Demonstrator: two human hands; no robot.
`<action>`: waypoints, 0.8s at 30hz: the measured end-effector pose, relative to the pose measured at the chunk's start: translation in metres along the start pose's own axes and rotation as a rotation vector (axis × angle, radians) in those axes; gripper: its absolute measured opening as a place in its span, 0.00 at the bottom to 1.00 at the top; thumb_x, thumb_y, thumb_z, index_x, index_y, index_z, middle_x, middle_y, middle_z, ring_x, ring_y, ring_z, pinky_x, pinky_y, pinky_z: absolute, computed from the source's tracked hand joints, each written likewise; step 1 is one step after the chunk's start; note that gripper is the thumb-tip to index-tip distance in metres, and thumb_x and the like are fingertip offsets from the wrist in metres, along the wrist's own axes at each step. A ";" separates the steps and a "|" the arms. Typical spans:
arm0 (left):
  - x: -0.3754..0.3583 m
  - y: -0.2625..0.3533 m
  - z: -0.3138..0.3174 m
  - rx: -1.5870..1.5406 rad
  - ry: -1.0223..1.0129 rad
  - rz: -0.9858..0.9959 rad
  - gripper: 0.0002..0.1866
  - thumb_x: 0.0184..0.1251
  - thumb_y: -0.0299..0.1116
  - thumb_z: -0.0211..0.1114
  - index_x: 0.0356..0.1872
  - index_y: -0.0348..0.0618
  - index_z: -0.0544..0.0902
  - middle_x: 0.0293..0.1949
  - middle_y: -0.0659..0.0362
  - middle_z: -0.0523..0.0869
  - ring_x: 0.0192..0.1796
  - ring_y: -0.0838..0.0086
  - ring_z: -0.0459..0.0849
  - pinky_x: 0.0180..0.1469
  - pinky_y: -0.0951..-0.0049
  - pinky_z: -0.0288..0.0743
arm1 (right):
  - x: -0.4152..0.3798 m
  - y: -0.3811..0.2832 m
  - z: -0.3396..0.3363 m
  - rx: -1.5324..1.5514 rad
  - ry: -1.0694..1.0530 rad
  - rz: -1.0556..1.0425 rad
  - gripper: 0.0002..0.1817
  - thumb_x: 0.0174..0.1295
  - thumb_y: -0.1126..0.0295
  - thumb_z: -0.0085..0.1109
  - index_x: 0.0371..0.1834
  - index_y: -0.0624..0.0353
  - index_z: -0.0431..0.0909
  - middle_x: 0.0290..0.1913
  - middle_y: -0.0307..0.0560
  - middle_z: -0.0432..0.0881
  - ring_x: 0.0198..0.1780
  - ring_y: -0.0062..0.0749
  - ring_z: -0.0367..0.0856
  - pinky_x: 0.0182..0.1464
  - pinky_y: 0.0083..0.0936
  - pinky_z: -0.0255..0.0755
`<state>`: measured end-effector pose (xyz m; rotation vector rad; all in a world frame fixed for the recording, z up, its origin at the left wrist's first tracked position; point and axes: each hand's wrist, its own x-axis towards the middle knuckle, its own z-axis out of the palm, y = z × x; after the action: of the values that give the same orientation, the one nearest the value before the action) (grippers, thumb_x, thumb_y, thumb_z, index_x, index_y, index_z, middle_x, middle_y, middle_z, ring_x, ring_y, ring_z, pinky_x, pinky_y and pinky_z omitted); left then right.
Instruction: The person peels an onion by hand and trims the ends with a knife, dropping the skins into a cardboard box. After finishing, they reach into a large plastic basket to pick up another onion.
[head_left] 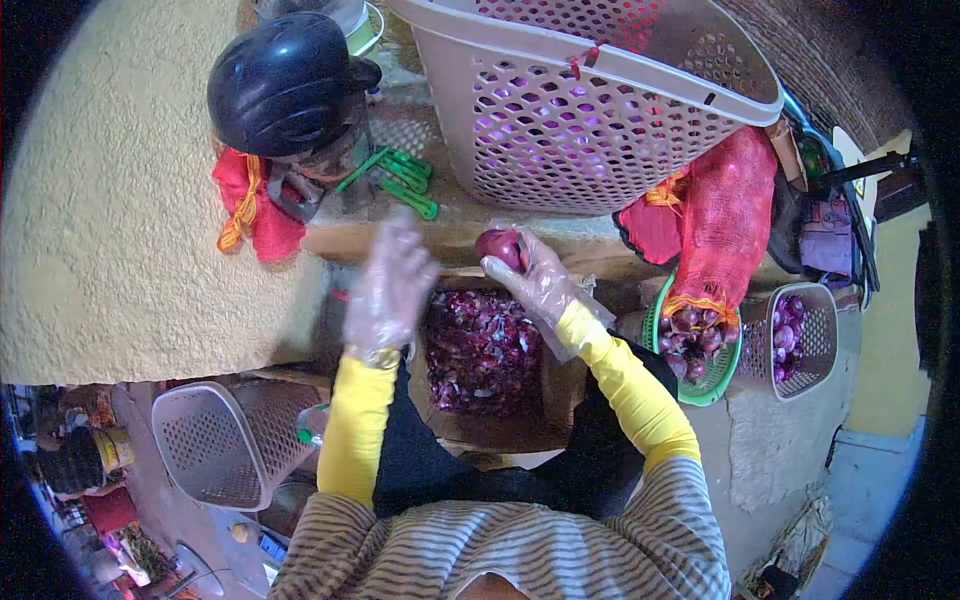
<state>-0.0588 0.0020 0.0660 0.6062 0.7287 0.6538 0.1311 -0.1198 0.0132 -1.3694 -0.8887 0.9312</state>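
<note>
In the head view my right hand (543,278), in a clear plastic glove, has its fingers closed round a red onion (500,248). My left hand (388,285) wears the same kind of glove; motion smears its fingers, so whether they hold anything does not show. Just beyond its fingertips lie several green-handled tools (405,180), perhaps peelers or knives, on the ledge. Below and between both hands, a cardboard box (490,432) in front of me contains a heap of purple onion skins and scraps (483,350).
A large grey perforated basket (600,135) stands on the ledge, with a black helmet (285,85) to its left. On the right, a red mesh sack (730,220) spills onions into a green basket (715,380), beside a small onion crate (815,340). Another basket (210,445) sits left.
</note>
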 end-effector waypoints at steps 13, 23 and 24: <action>0.010 -0.071 0.001 1.118 -0.465 0.659 0.26 0.82 0.53 0.53 0.66 0.44 0.75 0.54 0.53 0.85 0.55 0.65 0.85 0.62 0.58 0.82 | -0.014 -0.064 -0.013 -0.765 -0.140 -0.172 0.46 0.50 0.44 0.80 0.70 0.55 0.74 0.60 0.59 0.83 0.57 0.50 0.85 0.60 0.37 0.77; 0.032 -0.076 0.019 0.340 -0.347 0.306 0.23 0.82 0.48 0.58 0.68 0.46 0.76 0.60 0.52 0.82 0.58 0.67 0.84 0.61 0.63 0.82 | -0.023 -0.078 -0.020 -0.877 -0.032 -0.128 0.37 0.58 0.38 0.70 0.60 0.57 0.76 0.41 0.56 0.84 0.38 0.55 0.86 0.44 0.47 0.80; 0.044 -0.081 0.011 0.321 -0.293 0.263 0.24 0.79 0.42 0.62 0.70 0.45 0.73 0.63 0.52 0.80 0.61 0.67 0.82 0.64 0.62 0.80 | -0.023 -0.076 -0.022 -0.877 -0.032 -0.128 0.37 0.58 0.38 0.70 0.60 0.57 0.76 0.41 0.56 0.84 0.38 0.55 0.86 0.44 0.47 0.80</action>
<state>0.0002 -0.0216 -0.0012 1.0828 0.4840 0.6749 0.1442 -0.1487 0.0893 -1.9934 -1.4853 0.4552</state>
